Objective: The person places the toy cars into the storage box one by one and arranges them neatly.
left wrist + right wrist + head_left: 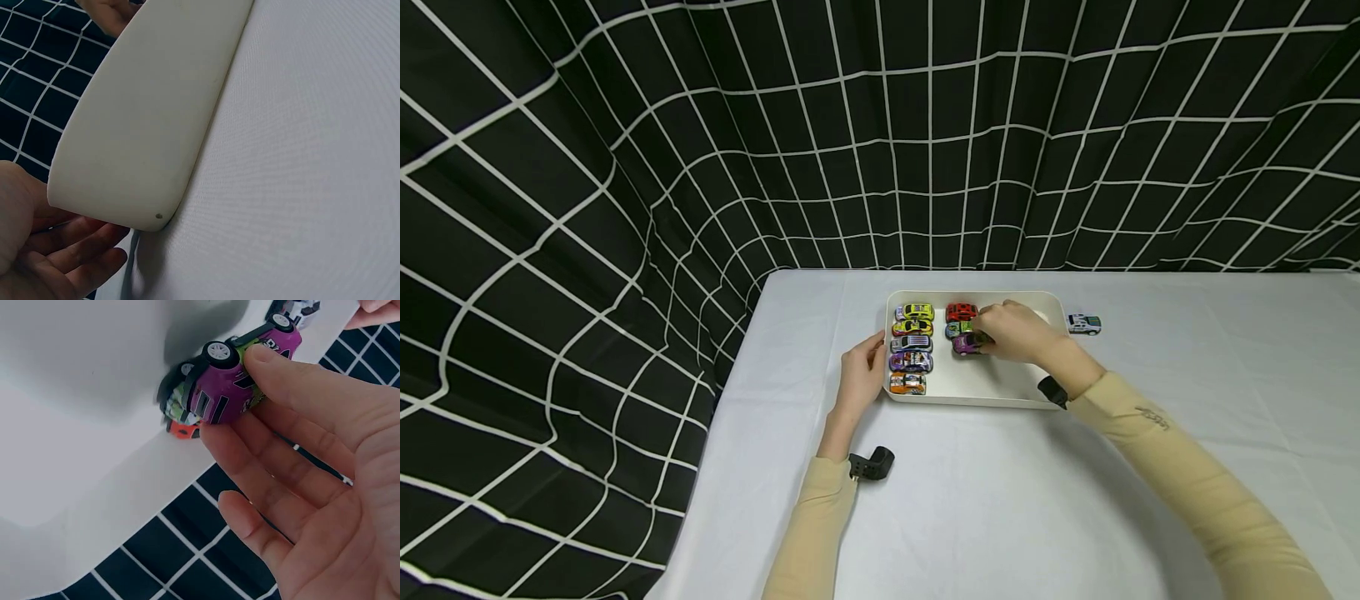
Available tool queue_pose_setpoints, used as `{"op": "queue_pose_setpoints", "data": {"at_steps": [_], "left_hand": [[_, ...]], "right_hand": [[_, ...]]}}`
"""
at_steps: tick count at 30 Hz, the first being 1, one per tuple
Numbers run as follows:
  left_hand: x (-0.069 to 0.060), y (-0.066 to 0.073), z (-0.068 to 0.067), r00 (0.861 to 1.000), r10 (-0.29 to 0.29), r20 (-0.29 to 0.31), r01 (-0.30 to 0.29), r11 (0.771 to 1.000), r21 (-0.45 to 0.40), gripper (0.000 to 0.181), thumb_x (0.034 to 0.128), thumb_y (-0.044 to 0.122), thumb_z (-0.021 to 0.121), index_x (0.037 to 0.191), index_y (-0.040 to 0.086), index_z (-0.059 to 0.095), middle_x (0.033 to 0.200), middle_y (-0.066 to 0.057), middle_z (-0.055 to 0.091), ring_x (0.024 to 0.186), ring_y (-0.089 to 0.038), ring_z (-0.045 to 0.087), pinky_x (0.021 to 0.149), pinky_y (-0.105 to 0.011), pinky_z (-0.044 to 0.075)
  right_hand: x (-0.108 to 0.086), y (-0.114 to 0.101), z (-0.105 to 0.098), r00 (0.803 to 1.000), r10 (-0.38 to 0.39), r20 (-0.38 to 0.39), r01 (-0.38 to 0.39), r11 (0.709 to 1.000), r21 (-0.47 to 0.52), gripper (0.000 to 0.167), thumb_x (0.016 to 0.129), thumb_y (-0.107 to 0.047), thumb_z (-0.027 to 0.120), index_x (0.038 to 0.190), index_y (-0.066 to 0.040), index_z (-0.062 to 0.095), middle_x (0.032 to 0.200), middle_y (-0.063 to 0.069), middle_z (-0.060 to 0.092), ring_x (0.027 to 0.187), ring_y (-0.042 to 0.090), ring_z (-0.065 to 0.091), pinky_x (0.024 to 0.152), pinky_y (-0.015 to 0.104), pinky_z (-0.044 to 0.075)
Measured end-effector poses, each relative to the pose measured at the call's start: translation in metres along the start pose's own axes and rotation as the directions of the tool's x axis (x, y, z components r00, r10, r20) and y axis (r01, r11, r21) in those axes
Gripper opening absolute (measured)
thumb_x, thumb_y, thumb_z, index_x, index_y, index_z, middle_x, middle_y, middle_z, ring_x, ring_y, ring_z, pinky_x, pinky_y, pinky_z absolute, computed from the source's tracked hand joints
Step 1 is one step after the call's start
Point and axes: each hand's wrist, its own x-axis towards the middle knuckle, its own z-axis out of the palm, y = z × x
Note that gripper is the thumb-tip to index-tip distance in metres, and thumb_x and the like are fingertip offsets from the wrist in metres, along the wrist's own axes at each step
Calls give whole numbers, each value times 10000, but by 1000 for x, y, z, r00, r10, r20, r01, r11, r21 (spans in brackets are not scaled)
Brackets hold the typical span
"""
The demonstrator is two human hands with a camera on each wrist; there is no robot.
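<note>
A purple toy car [966,344] is pinched between the thumb and fingers of my right hand [1018,332], inside a white tray [973,401]. In the right wrist view the purple car [215,394] appears tilted. Just beyond it are a green toy car [957,329] and a red toy car [961,311]. My left hand [859,379] rests its fingers against the tray's left end. From the left wrist, those fingers [94,247] look loosely extended at the tray's corner, beside its outer wall [137,119].
Along the tray's left side several toy cars form a column, from a yellow one [915,312] at the back to an orange one [907,383] in front. A white and green toy car [1084,324] lies on the white tablecloth [985,500], right of the tray. Black gridded curtains [925,167] hang behind.
</note>
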Motion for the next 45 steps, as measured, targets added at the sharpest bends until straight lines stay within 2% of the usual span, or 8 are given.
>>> {"op": "queue_pose_setpoints", "data": {"at_steps": [12, 21, 28, 45], "left_hand": [[1, -1, 1, 1000, 5, -3, -5, 1000, 10, 303, 934, 18, 503, 1216, -77, 557, 1094, -227, 631, 887, -261, 658, 752, -293, 546], [0, -2, 0, 1000, 22, -8, -22, 1000, 14, 300, 930, 13, 506, 1209, -81, 561, 1082, -231, 634, 863, -264, 658, 737, -285, 547], [1, -2, 0, 1000, 14, -5, -13, 1000, 16, 300, 932, 16, 507, 1213, -77, 559, 1084, -225, 635, 854, -258, 658, 732, -287, 547], [0, -2, 0, 1000, 21, -3, -21, 1000, 8, 301, 936, 17, 501, 1215, -80, 555, 1085, -229, 633, 874, -263, 658, 742, -281, 546]], "right_hand": [[6, 0, 6, 1000, 3, 26, -4, 999, 37, 194, 682, -51, 775, 635, -100, 594, 599, -52, 530, 545, 109, 400, 646, 397, 437], [7, 0, 9, 999, 1, 32, -2, 1000, 26, 156, 684, -50, 771, 680, -83, 619, 631, -29, 560, 579, 117, 417, 633, 382, 417], [9, -1, 9, 999, 2, 52, -2, 1000, 15, 242, 683, -55, 775, 617, -101, 547, 582, -44, 497, 566, 120, 384, 622, 361, 397], [11, -2, 9, 997, 4, 83, -5, 1000, 20, 211, 692, -58, 775, 656, -99, 571, 626, -17, 558, 573, 117, 405, 616, 364, 406]]}}
